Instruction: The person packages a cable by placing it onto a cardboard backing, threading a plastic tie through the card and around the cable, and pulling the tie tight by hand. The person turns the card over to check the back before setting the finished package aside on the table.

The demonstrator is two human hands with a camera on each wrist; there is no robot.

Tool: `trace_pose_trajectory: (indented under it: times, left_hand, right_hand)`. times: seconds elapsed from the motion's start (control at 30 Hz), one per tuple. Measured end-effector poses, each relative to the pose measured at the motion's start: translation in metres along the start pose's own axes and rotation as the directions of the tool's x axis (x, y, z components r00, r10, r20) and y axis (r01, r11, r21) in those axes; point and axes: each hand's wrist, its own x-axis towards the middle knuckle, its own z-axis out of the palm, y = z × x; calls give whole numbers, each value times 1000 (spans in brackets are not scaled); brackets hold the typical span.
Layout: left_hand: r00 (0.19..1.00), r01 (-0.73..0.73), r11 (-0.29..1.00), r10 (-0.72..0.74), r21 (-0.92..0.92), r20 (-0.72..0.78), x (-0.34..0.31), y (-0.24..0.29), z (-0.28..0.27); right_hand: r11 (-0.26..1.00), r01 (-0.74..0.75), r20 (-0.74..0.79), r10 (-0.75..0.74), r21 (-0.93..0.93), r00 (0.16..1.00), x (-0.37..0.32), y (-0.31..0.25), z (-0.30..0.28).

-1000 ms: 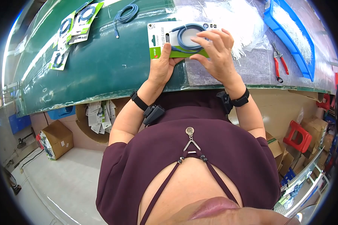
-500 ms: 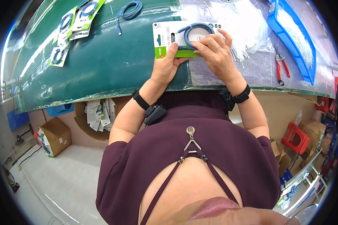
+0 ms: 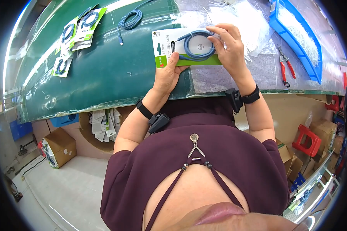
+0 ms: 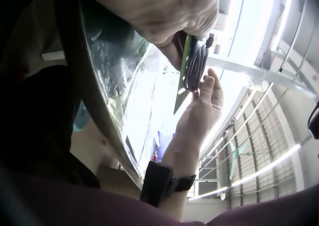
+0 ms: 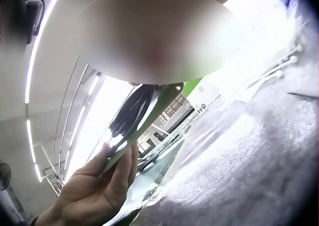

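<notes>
Cable (image 3: pixel 186 45), blue and looped into a neat coil, lies against a white and green card (image 3: pixel 200 43) held over the front part of a counter, before a person in a dark purple top. The left hand (image 3: pixel 168 75) pinches the card's lower left corner, thumb on the printed face, fingers behind. At the card's right end, the right hand (image 3: pixel 232 50) has its fingers loosely bent and the thumb parted from them, close to the coil; whether it touches cannot be told.

Around them, the counter (image 3: pixel 104 73) is green on the left and grey on the right. Beyond the left hand are a loose blue cable (image 3: pixel 129 25) and, farther left, several carded cables (image 3: pixel 83 32). On the right are a heap of white ties (image 3: pixel 239 19), red-handled pliers (image 3: pixel 283 71) and a long blue bin (image 3: pixel 293 47) of white strands. Below stands a cardboard box (image 3: pixel 61 146).
</notes>
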Motion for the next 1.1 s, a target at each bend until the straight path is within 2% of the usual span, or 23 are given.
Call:
trace_pose_trajectory:
  times: [0.17,0.27,0.4,0.57,0.6,0.63,0.67,0.7,0.8,0.83,0.87,0.93,0.97,1.07,1.1]
  left_hand:
    - [1000,-12,1000,12,-6,13,-1,3,4]
    - [999,-48,999,48,-14,3,0,5,3]
    - [991,-124,992,123,24,42,1,7,-2]
    - [997,-76,997,76,-1,-15,3,9,0]
    - [994,-107,994,107,2,-21,3,7,0]
    - [990,-137,990,138,9,-25,3,5,0]
    - [985,-167,986,168,20,-27,3,5,-1]
    - [985,-167,985,168,28,-23,2,3,0]
    - [963,-271,962,271,-32,-4,0,-5,9]
    - [963,-268,963,268,-23,10,0,-4,9]
    - [969,-242,970,242,-5,59,0,-3,7]
    - [972,-188,982,180,36,151,-1,1,4]
    - [971,-184,982,174,45,163,-1,4,3]
    - [960,-268,864,201,427,196,-1,11,-2]
    - [960,-267,863,197,428,201,1,14,-5]
  right_hand:
    - [979,109,84,-96,-172,992,4,-10,-5]
    - [971,136,-28,-144,-197,989,3,-11,-6]
    - [988,131,-102,-139,-82,985,-7,1,-15]
    - [989,144,18,-144,-16,989,-23,-2,-7]
    - [999,-48,88,48,3,995,-23,-5,-4]
    - [971,-241,159,236,9,959,-23,-9,-1]
    - [905,-425,226,413,3,882,-22,-13,4]
    - [905,-426,220,413,11,884,-21,-16,10]
    - [830,-558,335,520,20,786,-19,-22,29]
    - [829,-559,322,522,29,790,-18,-18,33]
    - [714,-654,362,558,250,747,-17,-13,37]
    - [335,-715,469,574,614,671,-14,-5,44]
    - [332,-707,458,577,625,676,-12,-4,45]
    - [-19,-679,590,513,734,624,-10,-3,45]
    - [-20,-674,585,516,738,626,-11,-1,45]
